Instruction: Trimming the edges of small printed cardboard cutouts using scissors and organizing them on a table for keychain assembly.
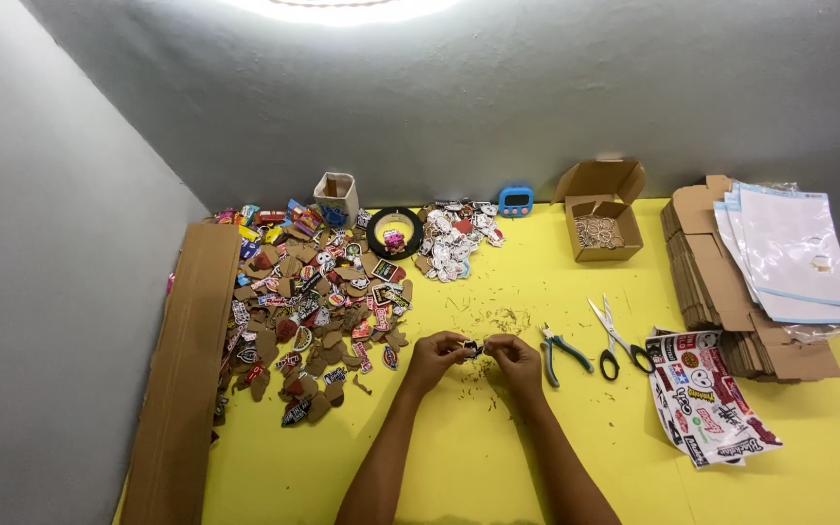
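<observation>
Head camera, high above yellow table (498, 467), facing down toward wall.

the counter (556, 457) is a matt, smooth yellow sheet; the strip (182, 369) at its left edge and the flat-packed boxes (731, 292) are plain brown cardboard, dull and fibrous. the sticker sheet (707, 399) looks glossy paper; pliers (561, 352) and scissors (617, 340) show bright metal with smooth plastic handles; the bags (794, 253) are shiny clear plastic.
</observation>
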